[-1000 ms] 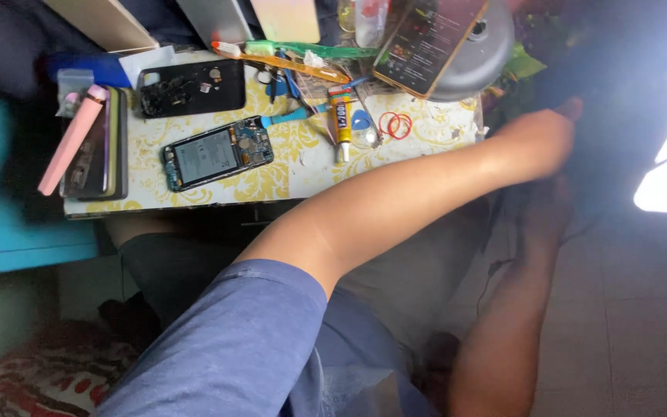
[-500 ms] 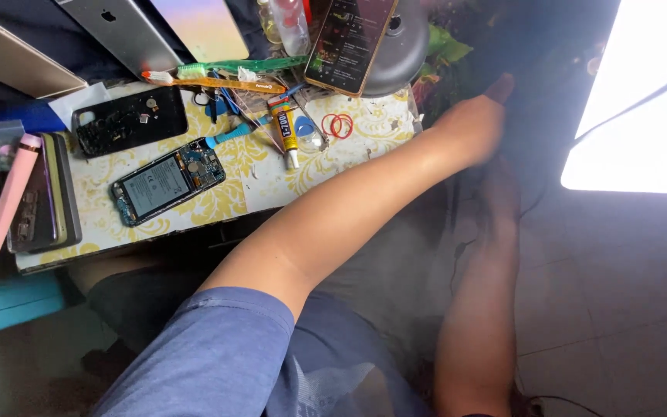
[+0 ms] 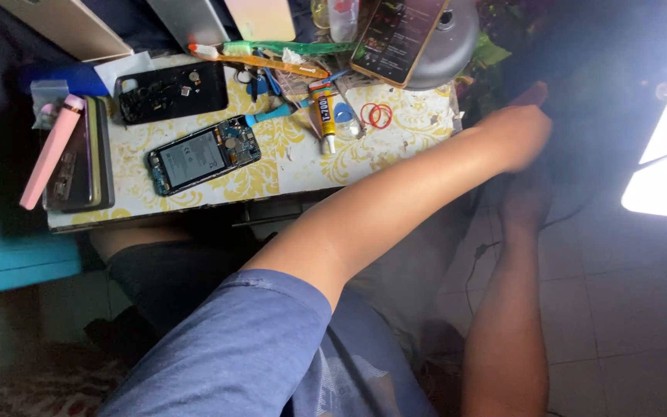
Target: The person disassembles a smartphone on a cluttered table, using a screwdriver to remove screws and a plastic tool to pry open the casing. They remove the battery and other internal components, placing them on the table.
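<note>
Reaching off the right edge of our table [image 3: 287, 174] into shadow, we risk our forearm sweeping the glue tube [image 3: 324, 116] and red rings [image 3: 378, 116] off, while the opened phone [image 3: 204, 154] lies mid-table; neither right hand [image 3: 520, 135] nor left hand [image 3: 526, 199] shows its grip.

The table [image 3: 287, 174] is crowded along its far edge by tools, a glue tube [image 3: 324, 120] and a propped phone [image 3: 399, 35]. Bare cloth is left near the front edge, right of the opened phone [image 3: 202, 154]. The dark space beyond the right end cannot be judged.
</note>
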